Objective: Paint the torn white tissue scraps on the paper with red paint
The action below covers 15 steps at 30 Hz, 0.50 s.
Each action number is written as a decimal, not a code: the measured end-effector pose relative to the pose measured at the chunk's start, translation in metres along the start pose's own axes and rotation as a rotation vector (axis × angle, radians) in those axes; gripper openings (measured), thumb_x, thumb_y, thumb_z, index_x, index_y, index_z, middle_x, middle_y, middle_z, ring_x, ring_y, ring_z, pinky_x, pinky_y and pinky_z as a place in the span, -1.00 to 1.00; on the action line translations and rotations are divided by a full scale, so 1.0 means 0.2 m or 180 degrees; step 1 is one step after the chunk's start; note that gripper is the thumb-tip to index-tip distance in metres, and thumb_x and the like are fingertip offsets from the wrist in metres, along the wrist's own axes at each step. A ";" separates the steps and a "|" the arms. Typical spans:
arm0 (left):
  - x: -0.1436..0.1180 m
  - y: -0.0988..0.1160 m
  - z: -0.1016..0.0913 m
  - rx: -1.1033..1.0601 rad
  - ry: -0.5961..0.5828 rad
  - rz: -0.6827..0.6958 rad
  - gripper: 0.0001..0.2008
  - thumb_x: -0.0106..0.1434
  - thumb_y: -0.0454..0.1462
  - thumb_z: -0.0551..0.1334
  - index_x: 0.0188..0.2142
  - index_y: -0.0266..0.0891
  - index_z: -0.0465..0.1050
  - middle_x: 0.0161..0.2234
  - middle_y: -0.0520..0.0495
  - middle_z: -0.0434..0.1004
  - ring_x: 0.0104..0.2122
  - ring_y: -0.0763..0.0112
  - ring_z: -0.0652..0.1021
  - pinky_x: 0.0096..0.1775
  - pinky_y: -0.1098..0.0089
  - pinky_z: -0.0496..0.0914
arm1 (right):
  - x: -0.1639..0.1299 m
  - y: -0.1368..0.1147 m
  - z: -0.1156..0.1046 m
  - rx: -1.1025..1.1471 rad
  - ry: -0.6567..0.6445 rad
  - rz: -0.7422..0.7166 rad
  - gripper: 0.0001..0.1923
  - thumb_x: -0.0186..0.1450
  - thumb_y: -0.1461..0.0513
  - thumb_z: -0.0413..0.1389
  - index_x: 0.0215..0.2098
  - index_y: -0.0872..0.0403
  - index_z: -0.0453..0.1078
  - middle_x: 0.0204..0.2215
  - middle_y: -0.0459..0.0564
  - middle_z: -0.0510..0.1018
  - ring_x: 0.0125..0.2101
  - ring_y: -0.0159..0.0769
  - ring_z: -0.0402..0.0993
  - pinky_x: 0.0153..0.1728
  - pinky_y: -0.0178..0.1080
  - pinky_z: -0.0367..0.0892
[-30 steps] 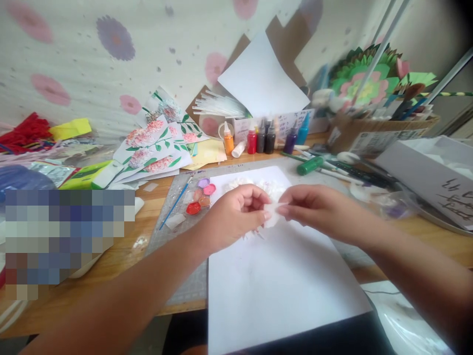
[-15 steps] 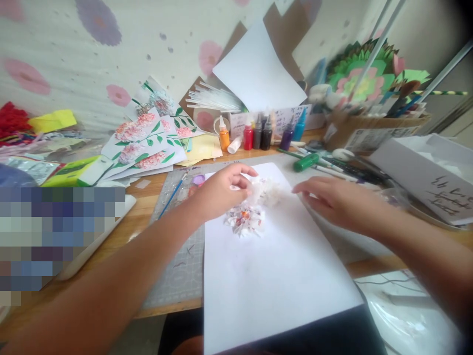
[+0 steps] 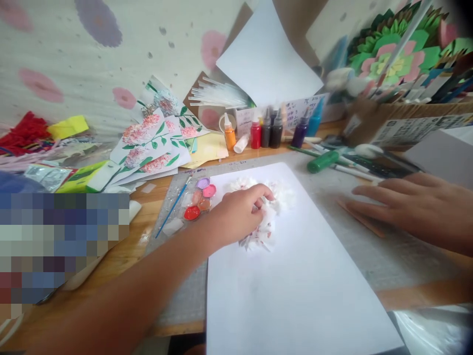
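Observation:
A large white paper sheet (image 3: 281,296) lies on the table, with clusters of crumpled white paper petals (image 3: 284,197) on its upper part. The nearer cluster shows reddish and purple flecks. My left hand (image 3: 240,214) is over the petals, fingers curled in a pinch on a bit of white tissue paper (image 3: 271,213); its fingertips are partly hidden. Off to the right, my right hand (image 3: 414,207) is low over the cutting mat, fingers stretched out and apart. Just beside its fingertips lies a thin brown strip (image 3: 364,219).
Left of the sheet sit small paint pots (image 3: 192,212) and a blue brush (image 3: 173,209). Behind stand paint bottles (image 3: 255,134), a green bottle (image 3: 323,161) lying down, and painted flower sheets (image 3: 151,138). A cardboard box (image 3: 373,123) of tools stands back right.
My right hand has gone from beside the petals to the right, over the mat. My left hand has moved slightly right and down over the nearer petals. The view has shifted a little.

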<state>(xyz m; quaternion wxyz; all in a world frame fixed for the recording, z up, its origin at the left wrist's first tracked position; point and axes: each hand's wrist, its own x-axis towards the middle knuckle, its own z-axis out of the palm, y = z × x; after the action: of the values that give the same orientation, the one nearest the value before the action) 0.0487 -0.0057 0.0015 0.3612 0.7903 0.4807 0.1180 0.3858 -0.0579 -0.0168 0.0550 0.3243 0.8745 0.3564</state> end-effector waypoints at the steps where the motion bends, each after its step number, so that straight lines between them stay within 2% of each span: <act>1: 0.00 0.00 0.00 0.0020 -0.0035 -0.0031 -0.73 0.14 -0.23 0.10 -0.15 0.01 0.38 -0.27 0.06 0.46 -0.43 0.48 0.48 -0.51 0.51 0.31 | 0.01 0.00 0.00 0.0033 0.0018 -0.0062 -0.49 0.22 0.44 -0.07 0.06 -0.10 0.29 -0.09 0.00 0.45 -0.21 -0.20 0.34 -0.32 -0.17 0.23; 6: 0.00 0.03 -0.03 -0.0076 -0.0303 -0.0272 -0.77 0.15 -0.20 0.09 -0.18 0.00 0.38 -0.29 0.07 0.47 -0.43 0.47 0.49 -0.50 0.49 0.33 | 0.03 0.02 0.00 0.0335 0.0174 -0.0465 -0.67 0.29 0.36 -0.12 -0.18 -0.06 0.42 -0.12 -0.01 0.44 -0.24 -0.23 0.29 -0.27 -0.14 0.20; 9: -0.01 0.04 -0.05 0.0136 -0.0359 -0.0291 -0.75 0.17 -0.20 0.07 -0.14 0.05 0.35 -0.28 0.08 0.46 -0.42 0.45 0.48 -0.46 0.45 0.33 | 0.02 0.03 0.01 0.0520 0.0162 -0.0567 -0.66 0.32 0.33 -0.16 -0.17 -0.05 0.42 -0.10 0.01 0.42 -0.23 -0.22 0.28 -0.25 -0.12 0.21; 12: -0.02 0.04 -0.05 0.0565 -0.0223 -0.0099 -0.71 0.17 -0.23 0.08 -0.10 0.08 0.33 -0.26 0.07 0.46 -0.29 0.36 0.47 -0.34 0.38 0.33 | 0.02 0.01 0.02 0.0744 0.0274 -0.0623 -0.62 0.32 0.35 -0.20 -0.18 -0.09 0.41 -0.01 -0.01 0.39 -0.19 -0.21 0.29 -0.23 -0.08 0.21; 13: -0.02 0.04 -0.05 0.0694 -0.0186 -0.0027 -0.70 0.17 -0.24 0.08 -0.09 0.09 0.33 -0.26 0.07 0.46 -0.25 0.33 0.45 -0.30 0.35 0.33 | 0.03 0.00 0.02 0.0851 0.0315 -0.0593 -0.59 0.32 0.36 -0.22 -0.21 -0.10 0.42 0.00 -0.03 0.39 -0.20 -0.22 0.30 -0.23 -0.07 0.21; 15: -0.02 0.05 -0.04 0.0931 -0.0158 0.0083 -0.68 0.17 -0.25 0.08 -0.07 0.10 0.32 -0.27 0.05 0.45 -0.22 0.29 0.43 -0.24 0.29 0.30 | 0.04 -0.03 0.02 0.1154 0.0328 -0.0027 -0.53 0.34 0.34 -0.28 -0.35 -0.10 0.44 -0.04 -0.10 0.44 -0.23 -0.28 0.33 -0.21 -0.07 0.24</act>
<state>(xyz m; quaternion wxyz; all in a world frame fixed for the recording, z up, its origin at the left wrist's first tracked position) 0.0494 -0.0087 0.0150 0.2524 0.8434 0.4733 0.0317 0.3787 -0.0537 -0.0233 -0.0478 0.3065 0.9274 0.2089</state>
